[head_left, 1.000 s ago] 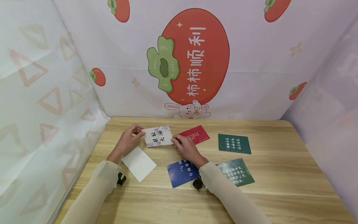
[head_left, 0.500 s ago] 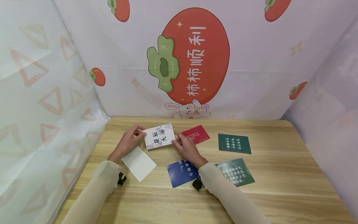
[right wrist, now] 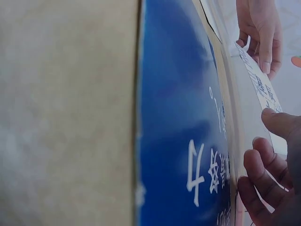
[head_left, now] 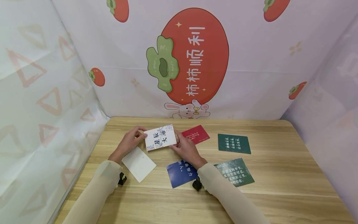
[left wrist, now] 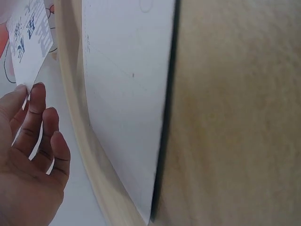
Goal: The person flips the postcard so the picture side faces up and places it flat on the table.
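Observation:
A white card with dark and pale purple Chinese lettering (head_left: 160,137) is held up between both hands toward the back left of the table. My left hand (head_left: 127,143) pinches its left edge between thumb and forefinger; in the left wrist view the other fingers curve loosely below. At the card's right end, my right hand (head_left: 186,150) grips the lower corner, its thumb lying on the printed face in the right wrist view. A plain white card (head_left: 139,164) lies just in front of the left hand. Partly under the right wrist is a blue card (head_left: 180,175) with white writing.
Behind the right hand lies a red card (head_left: 198,133), partly covered. Two green cards rest farther right, one upper green card (head_left: 234,143) and one lower green card (head_left: 239,171) partly behind the right sleeve. A printed cloth (head_left: 251,62) hangs behind the wooden table (head_left: 279,168).
The lettered card has shifted slightly right and its tilt has changed. My right fingers have moved a little along its right edge. The cards on the table stay where they were.

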Demonstrator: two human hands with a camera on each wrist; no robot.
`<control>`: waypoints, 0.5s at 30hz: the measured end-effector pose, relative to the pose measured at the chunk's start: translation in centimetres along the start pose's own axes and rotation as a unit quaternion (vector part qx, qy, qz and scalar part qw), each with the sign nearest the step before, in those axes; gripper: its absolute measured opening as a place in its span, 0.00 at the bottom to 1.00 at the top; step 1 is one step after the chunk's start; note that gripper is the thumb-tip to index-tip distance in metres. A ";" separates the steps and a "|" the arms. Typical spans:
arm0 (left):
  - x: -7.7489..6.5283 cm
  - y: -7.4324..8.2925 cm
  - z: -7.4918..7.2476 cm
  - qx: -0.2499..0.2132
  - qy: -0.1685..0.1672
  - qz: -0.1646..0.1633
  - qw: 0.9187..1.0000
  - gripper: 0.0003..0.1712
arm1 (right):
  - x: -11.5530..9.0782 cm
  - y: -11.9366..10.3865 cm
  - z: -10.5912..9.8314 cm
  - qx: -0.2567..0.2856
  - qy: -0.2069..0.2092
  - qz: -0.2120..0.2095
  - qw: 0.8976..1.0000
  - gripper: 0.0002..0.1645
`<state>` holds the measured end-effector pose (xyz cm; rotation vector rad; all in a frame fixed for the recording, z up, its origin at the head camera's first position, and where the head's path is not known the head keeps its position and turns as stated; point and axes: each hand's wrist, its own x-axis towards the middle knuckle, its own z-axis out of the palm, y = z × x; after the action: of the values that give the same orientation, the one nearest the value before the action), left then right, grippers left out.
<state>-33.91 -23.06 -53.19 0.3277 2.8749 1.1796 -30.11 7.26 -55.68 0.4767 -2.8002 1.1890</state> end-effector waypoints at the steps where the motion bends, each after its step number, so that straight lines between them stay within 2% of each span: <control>1: 0.0 0.0 0.0 0.002 -0.001 0.000 1.000 0.18 | 0.0 -0.1 0.0 -0.004 0.000 -0.001 1.000 0.52; 15: 0.4 -0.4 0.1 0.029 -0.004 -0.006 1.000 0.20 | 0.3 -0.9 0.5 -0.088 0.015 -0.018 0.996 0.50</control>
<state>-34.34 -23.22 -53.49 0.3167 2.9042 1.0922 -30.14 6.25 -55.33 0.4898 -2.8240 0.9221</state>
